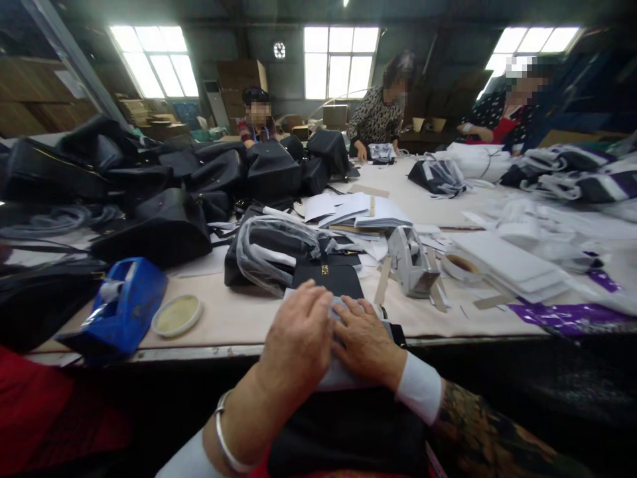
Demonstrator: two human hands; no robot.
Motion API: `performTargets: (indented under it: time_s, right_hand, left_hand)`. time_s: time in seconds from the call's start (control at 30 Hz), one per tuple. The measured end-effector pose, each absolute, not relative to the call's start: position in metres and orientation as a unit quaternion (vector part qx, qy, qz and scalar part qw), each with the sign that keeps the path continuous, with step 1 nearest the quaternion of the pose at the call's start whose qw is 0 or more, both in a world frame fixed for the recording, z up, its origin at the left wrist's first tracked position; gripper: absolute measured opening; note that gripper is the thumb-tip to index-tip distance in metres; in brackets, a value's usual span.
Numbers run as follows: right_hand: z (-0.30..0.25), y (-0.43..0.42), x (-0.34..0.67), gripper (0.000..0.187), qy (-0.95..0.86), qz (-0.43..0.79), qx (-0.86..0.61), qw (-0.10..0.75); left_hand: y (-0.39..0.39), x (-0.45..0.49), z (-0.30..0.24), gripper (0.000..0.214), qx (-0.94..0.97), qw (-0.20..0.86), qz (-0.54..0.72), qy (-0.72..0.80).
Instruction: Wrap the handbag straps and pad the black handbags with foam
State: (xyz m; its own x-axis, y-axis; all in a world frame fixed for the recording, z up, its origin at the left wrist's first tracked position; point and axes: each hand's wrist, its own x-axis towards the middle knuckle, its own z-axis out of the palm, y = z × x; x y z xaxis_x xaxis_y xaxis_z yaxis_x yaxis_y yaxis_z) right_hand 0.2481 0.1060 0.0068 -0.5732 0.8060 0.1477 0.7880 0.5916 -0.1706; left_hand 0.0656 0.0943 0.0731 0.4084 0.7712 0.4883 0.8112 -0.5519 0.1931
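A black bag (348,431) is at the table's front edge, close to my body, with a whitish sheet (343,377) over its upper part. My left hand (301,332) is closed at the sheet, its fingers pressed together and bent; the fingertips are partly hidden. Beside it, my right hand (365,338) lies on the sheet with its fingers stretched out and a little apart. Just beyond my hands lies another black handbag (326,275) with a gold clasp. Its handles are wrapped in clear plastic (246,249).
A blue tape dispenser (132,302) and a round yellowish disc (176,315) are at left. To the right stand a grey tape dispenser (411,262), a tape roll (460,265) and white boards (522,262). Black bags (269,166) pile up behind; several people work across the table.
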Motion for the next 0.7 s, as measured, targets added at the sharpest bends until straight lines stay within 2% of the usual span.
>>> performTargets:
  time_s: [0.07,0.17,0.3,0.4,0.57,0.7]
  right_hand:
    - [0.005,0.107,0.249,0.047,-0.886,0.05,-0.449,0.101]
    - [0.006,0.106,0.26,0.047,-0.885,0.047,-0.45,0.107]
    - [0.014,0.109,0.295,0.038,-0.821,0.031,-0.527,0.219]
    - [0.018,0.116,0.319,0.042,-0.738,0.074,-0.609,0.28]
    - [0.021,0.126,0.321,0.053,-0.687,0.199,-0.666,0.212]
    - [0.021,0.133,0.319,0.056,-0.651,0.205,-0.698,0.218]
  left_hand:
    - [0.098,0.078,0.053,0.04,-0.888,-0.015,-0.2,-0.415]
    - [0.111,0.081,0.009,0.056,-0.88,-0.038,-0.112,-0.459]
    - [0.118,0.074,-0.023,0.064,-0.875,-0.014,-0.096,-0.474]
    - [0.114,0.075,-0.023,0.065,-0.87,-0.003,-0.098,-0.483]
    - [0.107,0.081,-0.021,0.071,-0.855,0.007,-0.112,-0.507]
    - [0.102,0.081,-0.022,0.074,-0.852,0.003,-0.114,-0.51]
